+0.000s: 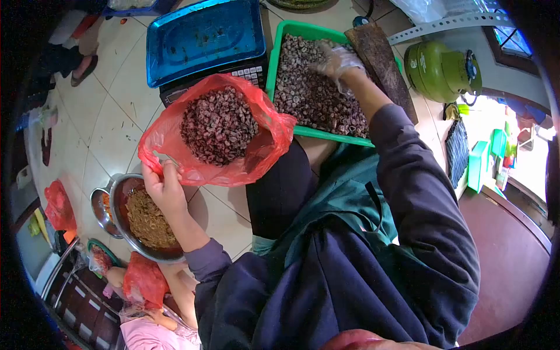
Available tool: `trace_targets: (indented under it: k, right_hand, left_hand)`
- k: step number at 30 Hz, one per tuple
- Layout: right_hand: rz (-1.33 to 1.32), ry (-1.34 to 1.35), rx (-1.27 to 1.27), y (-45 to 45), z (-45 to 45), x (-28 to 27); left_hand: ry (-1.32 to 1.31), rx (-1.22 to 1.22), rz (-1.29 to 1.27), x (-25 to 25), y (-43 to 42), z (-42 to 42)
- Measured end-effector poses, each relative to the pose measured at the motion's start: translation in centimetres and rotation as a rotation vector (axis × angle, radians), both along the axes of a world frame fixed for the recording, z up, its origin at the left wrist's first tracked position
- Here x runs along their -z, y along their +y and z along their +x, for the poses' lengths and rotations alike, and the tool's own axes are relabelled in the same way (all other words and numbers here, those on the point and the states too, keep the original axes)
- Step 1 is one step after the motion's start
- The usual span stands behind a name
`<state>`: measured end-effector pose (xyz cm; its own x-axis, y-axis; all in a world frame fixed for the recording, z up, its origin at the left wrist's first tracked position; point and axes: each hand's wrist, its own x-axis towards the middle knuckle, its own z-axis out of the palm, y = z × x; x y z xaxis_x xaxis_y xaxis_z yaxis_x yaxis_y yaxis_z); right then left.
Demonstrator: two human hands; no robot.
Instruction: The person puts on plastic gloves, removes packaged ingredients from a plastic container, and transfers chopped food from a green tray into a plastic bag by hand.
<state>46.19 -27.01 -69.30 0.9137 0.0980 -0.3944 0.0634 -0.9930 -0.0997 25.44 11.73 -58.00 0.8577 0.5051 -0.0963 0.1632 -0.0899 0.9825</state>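
Observation:
A red plastic bag (163, 157) gapes wide, with a heap of small dark reddish ring-like pieces (219, 125) inside. My left hand (166, 189) pinches the bag's rim at its lower left. In a green tray (272, 76) lies a layer of similar pieces (303, 87). My right hand (340, 63), in a clear plastic glove, is over the upper part of this layer, fingers apart, touching or just above the pieces; nothing shows in it. A dark wooden board (379, 64) lies across the tray's right side.
A blue pan (204, 41) tops a scale (251, 73) behind the bag. A steel bowl (116, 216) of brown food and a smaller bowl (99, 213) stand lower left. At right is a green gas cylinder (434, 70). Another person in pink (151, 332) sits lower left.

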Motion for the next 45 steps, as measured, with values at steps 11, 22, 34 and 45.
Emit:
trace_targets:
  k: [11,22,34,45]
  right_hand:
    - [-0.001,0.227,-0.290,4.8,-5.3,-1.0]
    - [0.866,0.513,0.299,-0.2,-5.2,3.8]
    - [0.895,0.392,0.075,1.3,-2.7,-12.0]
    - [0.792,0.669,-0.378,22.0,-7.8,-15.8]
  left_hand:
    - [0.025,0.049,-0.019,0.1,-0.3,0.1]
    - [0.004,0.040,-0.014,-0.4,-0.2,-0.3]
    - [-0.040,0.063,-0.137,0.6,0.5,-0.5]
    - [-0.151,0.083,-0.082,1.1,1.2,-0.3]
